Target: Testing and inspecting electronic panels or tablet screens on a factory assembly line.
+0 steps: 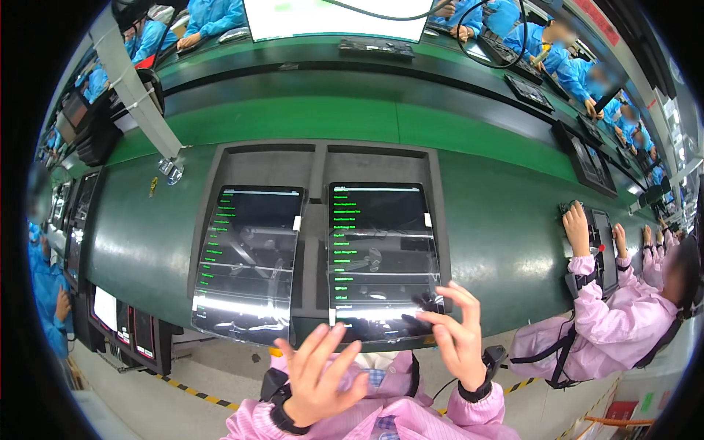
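We find the grey tray [320,170] at centre frame, with the left tablet [249,253] and right tablet [385,257] lying side by side in its two bays, both screens lit with green lists. We note the left hand [319,378] empty, fingers spread near the left tablet's lower edge, and the right hand [462,341] half-curled, fingers apart, over the right tablet's lower right corner, partly covering it; fingertip contact we cannot tell. Around these, we record a post [136,88] upper left, a monitor [337,16] at top, and a co-worker [616,323] at right.

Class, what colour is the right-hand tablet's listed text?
The listed text is green, in the head view.
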{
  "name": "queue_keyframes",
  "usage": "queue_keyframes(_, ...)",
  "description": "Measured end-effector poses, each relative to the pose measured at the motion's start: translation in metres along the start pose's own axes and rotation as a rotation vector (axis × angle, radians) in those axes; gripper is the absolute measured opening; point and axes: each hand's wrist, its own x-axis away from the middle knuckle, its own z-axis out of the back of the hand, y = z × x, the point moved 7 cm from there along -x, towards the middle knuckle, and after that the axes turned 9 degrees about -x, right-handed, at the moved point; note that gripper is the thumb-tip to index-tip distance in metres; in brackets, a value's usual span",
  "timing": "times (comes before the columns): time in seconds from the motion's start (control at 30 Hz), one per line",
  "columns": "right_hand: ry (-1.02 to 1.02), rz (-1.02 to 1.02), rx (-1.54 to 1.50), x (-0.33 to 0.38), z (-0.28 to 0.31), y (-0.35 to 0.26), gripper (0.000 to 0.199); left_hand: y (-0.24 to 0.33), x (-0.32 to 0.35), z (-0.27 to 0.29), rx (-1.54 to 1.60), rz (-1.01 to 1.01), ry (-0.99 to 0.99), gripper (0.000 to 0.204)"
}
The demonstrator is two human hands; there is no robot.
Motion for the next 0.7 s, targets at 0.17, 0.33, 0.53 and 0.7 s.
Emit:
queue_keyframes(0.17, -0.281, 0.082, 0.099, -0.023, -0.037, -0.019, 0.030, -0.028, 0.025, 0.021, -0.102, 0.052, 0.063, 0.032)
queue_keyframes(0.33, -0.370, 0.114, 0.085, -0.031, -0.055, -0.027, 0.032, -0.040, 0.043, 0.025, -0.028, 0.108, 0.105, 0.025)
queue_keyframes(0.53, -0.409, 0.119, 0.112, -0.035, -0.063, -0.025, 0.033, -0.059, 0.050, 0.047, -0.103, 0.106, 0.176, 0.022)
queue_keyframes(0.7, -0.202, 0.054, 0.042, -0.049, -0.025, -0.015, 0.034, -0.134, 0.050, 0.073, -0.034, 0.448, 0.313, 0.027)
